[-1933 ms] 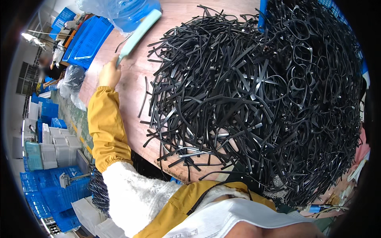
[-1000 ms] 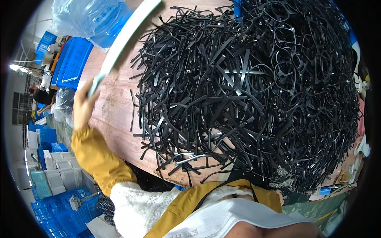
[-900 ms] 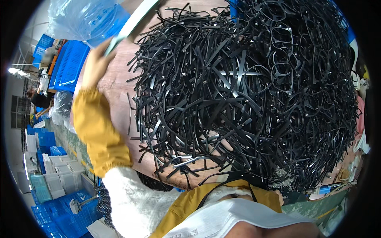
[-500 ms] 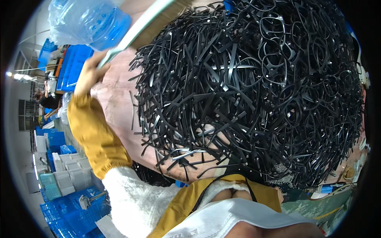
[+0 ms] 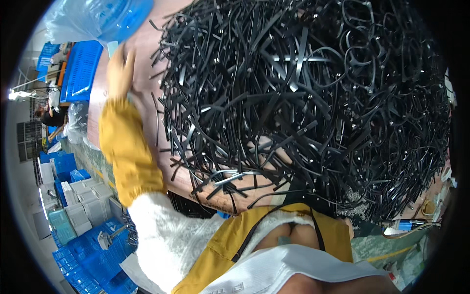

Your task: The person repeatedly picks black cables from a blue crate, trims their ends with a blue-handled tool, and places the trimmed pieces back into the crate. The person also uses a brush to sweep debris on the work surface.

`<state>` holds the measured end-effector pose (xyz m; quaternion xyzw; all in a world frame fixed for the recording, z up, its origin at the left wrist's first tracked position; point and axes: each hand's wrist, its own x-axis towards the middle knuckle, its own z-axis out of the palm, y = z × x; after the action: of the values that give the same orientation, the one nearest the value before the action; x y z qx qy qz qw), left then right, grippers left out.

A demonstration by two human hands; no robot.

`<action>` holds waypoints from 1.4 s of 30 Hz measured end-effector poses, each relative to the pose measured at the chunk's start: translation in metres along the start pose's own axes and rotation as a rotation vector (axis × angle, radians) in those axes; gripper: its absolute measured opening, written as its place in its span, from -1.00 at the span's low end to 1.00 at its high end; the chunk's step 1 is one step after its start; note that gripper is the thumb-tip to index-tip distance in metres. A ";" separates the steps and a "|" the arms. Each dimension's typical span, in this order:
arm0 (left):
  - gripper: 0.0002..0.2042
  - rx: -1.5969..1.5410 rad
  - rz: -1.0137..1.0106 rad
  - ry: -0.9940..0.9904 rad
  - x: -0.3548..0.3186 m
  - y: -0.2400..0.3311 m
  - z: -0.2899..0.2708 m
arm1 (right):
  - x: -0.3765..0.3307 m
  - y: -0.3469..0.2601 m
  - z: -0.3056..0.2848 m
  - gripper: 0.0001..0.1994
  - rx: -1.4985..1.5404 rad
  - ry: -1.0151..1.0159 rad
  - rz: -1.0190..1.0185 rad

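Note:
My left hand (image 5: pixel 121 71) is at the table's left side, left of a heap of black eyeglass parts. It grips a pale green brush (image 5: pixel 113 48); only one end shows past my fingers and the rest is hidden under hand and sleeve. The heap's left side is mostly loose temple arms (image 5: pixel 235 98), thin and black, some shining silver. Eyeglass frames (image 5: pixel 360 54) lie tangled at its right. At the right edge of my yellow apron a sliver of skin shows, likely my right hand (image 5: pixel 349 228); its fingers are hidden.
A blue container in clear plastic (image 5: pixel 115 19) stands at the table's far left. Beyond the pinkish tabletop (image 5: pixel 147 81) are a blue crate (image 5: pixel 81 68), white boxes (image 5: pixel 90 196) and blue bins (image 5: pixel 93 255) on the floor. A person (image 5: pixel 51 117) is in the left background. Small grey bits (image 5: pixel 355 203) lie near the front edge.
The brush, which stretched over the heap's far left, has swung back; its long head and bristles no longer show. My left hand has moved slightly right and farther away.

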<state>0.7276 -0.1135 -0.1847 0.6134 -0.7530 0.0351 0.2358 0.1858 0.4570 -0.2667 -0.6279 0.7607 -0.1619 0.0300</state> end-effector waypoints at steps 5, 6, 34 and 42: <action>-0.36 -0.410 -0.111 -0.133 0.068 0.038 0.092 | -0.008 0.000 -0.006 -0.89 -0.061 -0.025 0.021; -0.38 -0.561 -0.212 -0.112 0.062 0.044 0.099 | -0.007 -0.001 -0.007 -0.88 0.018 -0.130 0.071; -0.10 -0.643 -0.087 -0.406 -0.122 0.129 -0.106 | 0.014 -0.035 -0.023 -0.84 0.387 0.201 -0.107; 0.24 -0.272 0.183 -0.285 -0.348 0.227 -0.012 | 0.014 -0.018 -0.026 -0.85 0.519 0.169 -0.223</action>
<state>0.5657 0.2623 -0.2591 0.5039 -0.8290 -0.1325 0.2034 0.1931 0.4465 -0.2348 -0.6632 0.6202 -0.4049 0.1080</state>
